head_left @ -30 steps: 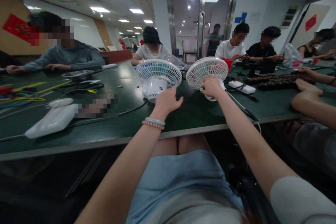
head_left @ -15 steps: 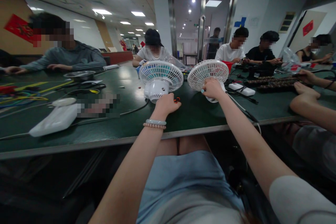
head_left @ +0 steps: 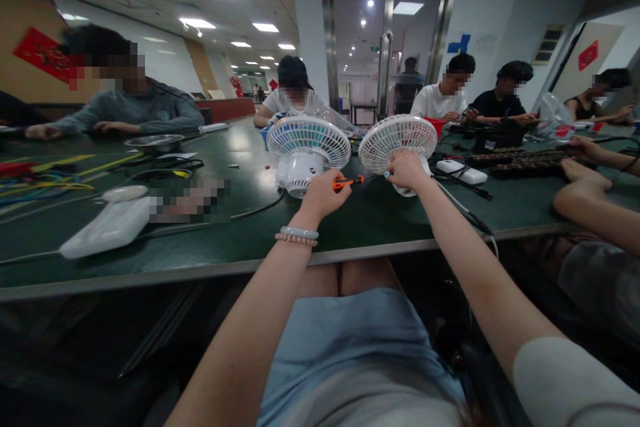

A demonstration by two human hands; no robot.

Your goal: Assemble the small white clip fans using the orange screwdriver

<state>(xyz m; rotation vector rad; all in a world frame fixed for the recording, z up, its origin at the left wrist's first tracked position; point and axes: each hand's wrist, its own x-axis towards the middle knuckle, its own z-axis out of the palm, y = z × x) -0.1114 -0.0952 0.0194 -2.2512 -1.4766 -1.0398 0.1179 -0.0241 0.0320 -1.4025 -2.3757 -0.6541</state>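
My left hand [head_left: 326, 193] is closed around an orange screwdriver [head_left: 351, 182], whose dark shaft points right. It is in front of the left white fan [head_left: 295, 167], which tilts with its round grille upward. My right hand [head_left: 407, 169] is closed at the hub of the right white fan [head_left: 390, 137], covering part of its housing. A small light-blue end [head_left: 387, 174] shows at the fingers of that hand; the rest of the piece is hidden. The two fans are side by side on the dark green table [head_left: 350, 227].
A white power adapter [head_left: 461, 171] with black cables lies right of the fans. At left are a white plastic part [head_left: 107, 223], a metal dish [head_left: 155, 141] and coloured wires [head_left: 45, 177]. Co-workers sit across the table; another person's arms [head_left: 585, 173] reach in from the right.
The screwdriver in my left hand has swung out, so its orange handle and shaft now show, pointing right. The hand has risen slightly. My right hand and both fans hold their places.
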